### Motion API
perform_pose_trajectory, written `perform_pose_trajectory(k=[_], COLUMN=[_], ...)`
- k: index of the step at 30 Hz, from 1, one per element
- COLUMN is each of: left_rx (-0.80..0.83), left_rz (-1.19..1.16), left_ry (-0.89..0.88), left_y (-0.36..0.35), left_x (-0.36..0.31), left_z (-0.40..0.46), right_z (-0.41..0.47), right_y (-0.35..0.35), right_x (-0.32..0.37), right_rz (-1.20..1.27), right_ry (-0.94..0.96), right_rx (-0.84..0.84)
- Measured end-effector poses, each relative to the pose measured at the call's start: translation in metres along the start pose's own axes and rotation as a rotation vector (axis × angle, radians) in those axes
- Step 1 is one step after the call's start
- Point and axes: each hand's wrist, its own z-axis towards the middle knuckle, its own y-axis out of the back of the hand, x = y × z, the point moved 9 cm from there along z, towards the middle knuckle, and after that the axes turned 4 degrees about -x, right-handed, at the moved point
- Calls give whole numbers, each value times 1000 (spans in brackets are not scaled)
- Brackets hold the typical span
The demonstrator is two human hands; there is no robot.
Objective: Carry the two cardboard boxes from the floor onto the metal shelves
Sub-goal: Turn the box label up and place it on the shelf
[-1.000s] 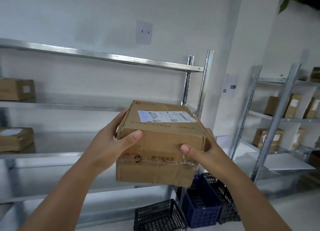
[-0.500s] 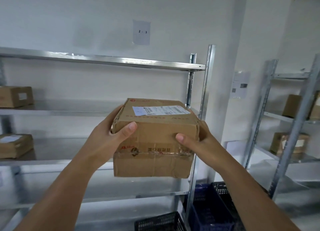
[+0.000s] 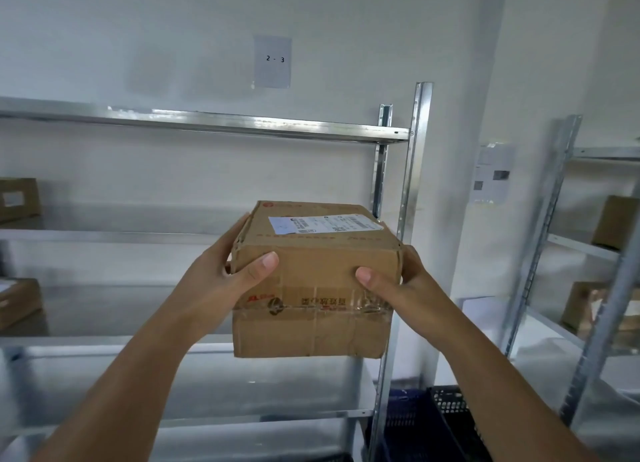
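A taped brown cardboard box (image 3: 317,281) with a white label is held in the air before the silver metal shelves (image 3: 221,129). It is clasped at its sides by the left hand (image 3: 221,285) and right hand (image 3: 398,285), thumbs pressed on the near face.

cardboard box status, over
Left hand and right hand clamped on cardboard box. Box airborne before metal shelves, not set down. Nothing blocking.

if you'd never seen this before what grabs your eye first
A taped cardboard box with a white shipping label, centre frame, gripped at its sides by the left hand and right hand. Behind it stand metal shelves, under a wall sign reading 2 - 3.
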Motion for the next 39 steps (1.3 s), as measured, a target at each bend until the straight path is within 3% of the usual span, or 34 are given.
perform_pose_trajectory(k=[22, 39], left_rx=[52, 2], left_rz=[-18, 76], left_ry=[-35, -42], left_y=[-2, -79], left_x=[94, 135], left_z=[180, 281], right_z=[179, 309], right_y=[-24, 33], right_x=[-72, -153], right_rz=[8, -63], right_ry=[10, 121], right_rx=[-57, 93])
